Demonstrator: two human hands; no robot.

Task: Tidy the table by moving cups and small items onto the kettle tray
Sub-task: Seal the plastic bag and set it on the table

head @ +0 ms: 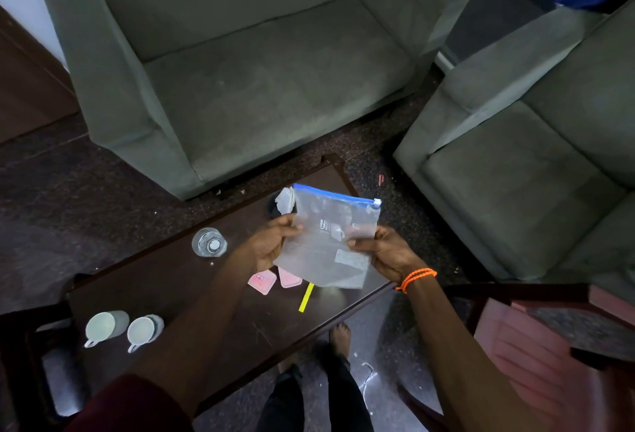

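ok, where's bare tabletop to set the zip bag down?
Widest bare patch: the dark table between the glass, the two white cups and the pink packets. Another strip lies near the front edge below the yellow strip. It is crowded under the zip bag, held by both hands.

Both hands [275, 242] grip zip bag [330, 242] above table [165, 287].

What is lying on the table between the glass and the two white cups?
Nothing: the head view shows bare dark table between the glass and the cups.
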